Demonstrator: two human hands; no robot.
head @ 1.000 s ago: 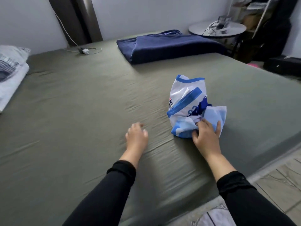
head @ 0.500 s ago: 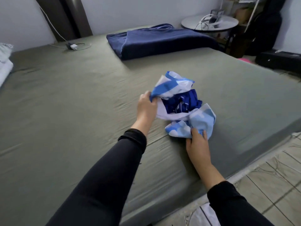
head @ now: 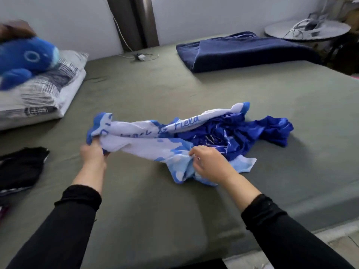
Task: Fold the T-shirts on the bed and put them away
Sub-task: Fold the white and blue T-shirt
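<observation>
Item, mid-bed on the green sheet [head: 136,191]: one crumpled blue-and-white T-shirt [head: 147,133], which we stretch sideways to open it for folding, our left hand [head: 93,154] gripping its blue-trimmed end and our right hand [head: 211,164] pinching the pale-blue bunch, the dark-blue part heaped beyond.

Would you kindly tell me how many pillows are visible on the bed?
1: the striped pillow lies at the bed's far left, under the blue plush toy. More may sit out of frame.
</observation>
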